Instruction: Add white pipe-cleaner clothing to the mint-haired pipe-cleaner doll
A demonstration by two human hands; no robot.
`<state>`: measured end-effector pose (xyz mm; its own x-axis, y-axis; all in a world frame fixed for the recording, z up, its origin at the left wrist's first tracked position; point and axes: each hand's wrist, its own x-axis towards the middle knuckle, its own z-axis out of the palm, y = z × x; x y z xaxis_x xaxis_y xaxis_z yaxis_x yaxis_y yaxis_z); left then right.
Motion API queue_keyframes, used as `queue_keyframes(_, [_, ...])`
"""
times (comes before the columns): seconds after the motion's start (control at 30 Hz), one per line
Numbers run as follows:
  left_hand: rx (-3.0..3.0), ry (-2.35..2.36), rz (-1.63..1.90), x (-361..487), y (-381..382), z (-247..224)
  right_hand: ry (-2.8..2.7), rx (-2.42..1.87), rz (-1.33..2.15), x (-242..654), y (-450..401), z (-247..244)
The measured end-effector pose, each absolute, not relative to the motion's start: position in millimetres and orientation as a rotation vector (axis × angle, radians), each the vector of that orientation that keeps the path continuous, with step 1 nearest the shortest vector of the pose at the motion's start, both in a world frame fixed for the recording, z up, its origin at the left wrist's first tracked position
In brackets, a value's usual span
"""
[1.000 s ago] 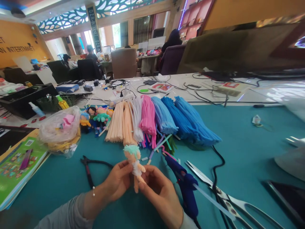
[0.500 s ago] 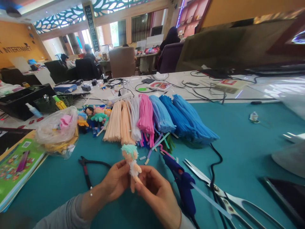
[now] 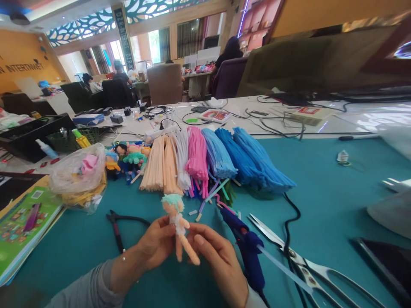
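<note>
A small fuzzy doll [image 3: 181,239], made of peach pipe cleaners with mint-green hair and a white torso, is held upright over the mat. My left hand [image 3: 157,244] pinches it at the torso from the left. My right hand [image 3: 218,256] is close on the doll's right side, fingers half curled and thumb loosened from the leg; its fingertips are near the doll's arm, and whether they touch it I cannot tell. A dark blue glue gun [image 3: 245,248] with a clear glue stick lies beside my right hand. Cutting pliers [image 3: 117,235] rest left of my left hand.
Bundles of peach, white, pink and blue pipe cleaners [image 3: 220,156] lie ahead on the green mat [image 3: 321,171]. Large scissors [image 3: 293,256] and a black cable are on the right. Finished dolls [image 3: 133,156], a plastic bag [image 3: 78,169] and a green book [image 3: 28,231] stand left.
My right thumb and fingers have come off the doll's leg and shifted slightly right. That leg now shows at full length, pointing down and right. My left hand keeps its hold.
</note>
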<state>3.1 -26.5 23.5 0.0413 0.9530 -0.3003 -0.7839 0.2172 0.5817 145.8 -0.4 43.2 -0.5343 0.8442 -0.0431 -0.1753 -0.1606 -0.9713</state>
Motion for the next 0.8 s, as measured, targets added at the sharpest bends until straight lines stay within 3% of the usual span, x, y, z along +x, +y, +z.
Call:
queue_keyframes(0.33, [0.179, 0.746, 1.488, -17.2, -22.3, 22.6, -1.580, -0.877, 1.705, 136.8, -3.4, 32.8])
queue_keyframes(0.57, [0.054, 0.498, 1.595, -41.1, -11.7, 25.8, -2.329, -0.627, 0.764, 136.5, -11.5, 13.3])
queue_keyframes(0.8, [0.024, 0.458, 1.588, -35.9, -8.4, 26.5, -2.404, -0.971, 0.218, 142.8, 14.4, 14.4])
